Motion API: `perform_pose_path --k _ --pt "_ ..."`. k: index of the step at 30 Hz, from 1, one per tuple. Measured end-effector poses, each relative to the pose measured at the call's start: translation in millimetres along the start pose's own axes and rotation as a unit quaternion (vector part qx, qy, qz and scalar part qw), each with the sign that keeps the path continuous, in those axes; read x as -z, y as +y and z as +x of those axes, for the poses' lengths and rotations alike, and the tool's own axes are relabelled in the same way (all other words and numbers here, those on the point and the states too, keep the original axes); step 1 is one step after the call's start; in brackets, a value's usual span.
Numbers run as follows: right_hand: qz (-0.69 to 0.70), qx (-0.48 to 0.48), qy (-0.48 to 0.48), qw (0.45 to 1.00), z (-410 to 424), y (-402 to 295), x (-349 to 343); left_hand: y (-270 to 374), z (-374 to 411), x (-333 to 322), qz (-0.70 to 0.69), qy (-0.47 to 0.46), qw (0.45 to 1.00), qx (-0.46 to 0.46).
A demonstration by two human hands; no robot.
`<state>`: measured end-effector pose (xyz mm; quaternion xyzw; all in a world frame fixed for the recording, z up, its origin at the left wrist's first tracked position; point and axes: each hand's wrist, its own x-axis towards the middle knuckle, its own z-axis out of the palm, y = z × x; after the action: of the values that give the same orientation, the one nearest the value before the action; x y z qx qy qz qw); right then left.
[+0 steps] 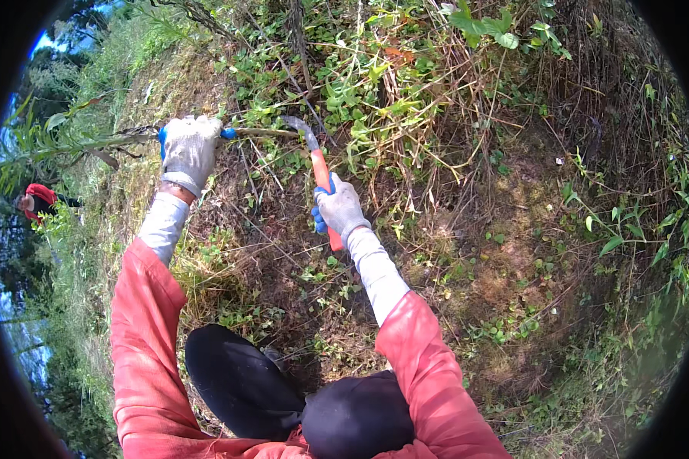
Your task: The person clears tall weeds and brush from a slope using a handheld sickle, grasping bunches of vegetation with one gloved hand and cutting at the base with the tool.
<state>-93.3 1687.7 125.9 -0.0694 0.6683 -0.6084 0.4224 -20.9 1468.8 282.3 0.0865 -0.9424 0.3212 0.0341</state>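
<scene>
My left hand (189, 150), in a white knit glove with blue palm coating, is closed around the stem of a tall leafy weed (264, 132). The plant's leafy end stretches left past the fist. In a matching glove, my right hand (340, 207) grips the orange handle of a sickle (320, 169). Its curved grey blade (302, 129) is at the right end of the stem, which it seems to touch. Whether the stem is cut through there, I cannot tell.
Low green plants and dry stalks (402, 137) cover the sloping ground ahead. A leafy vine (614, 229) grows at the right. Far left, another person (37, 202) in red and black is among the vegetation. My dark-clothed knees (356, 416) are below.
</scene>
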Motion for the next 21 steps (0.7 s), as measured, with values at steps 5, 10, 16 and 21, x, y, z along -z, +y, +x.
perform_pose_path --k 5,10,16,21 --pt "0.115 -0.084 -0.042 0.989 -97 20 16 -23 -61 -47 -0.037 -0.017 0.999 0.033" --pt "0.142 -0.174 -0.021 0.974 -248 96 69 -14 -205 -81 -0.216 -0.262 0.92 0.196" --pt "0.129 0.087 0.12 0.98 -126 50 69 25 -94 -52 -0.232 -0.063 0.966 0.098" --pt "0.172 -0.032 0.052 0.983 -38 -8 28 73 91 37 -0.07 0.162 0.973 -0.15"
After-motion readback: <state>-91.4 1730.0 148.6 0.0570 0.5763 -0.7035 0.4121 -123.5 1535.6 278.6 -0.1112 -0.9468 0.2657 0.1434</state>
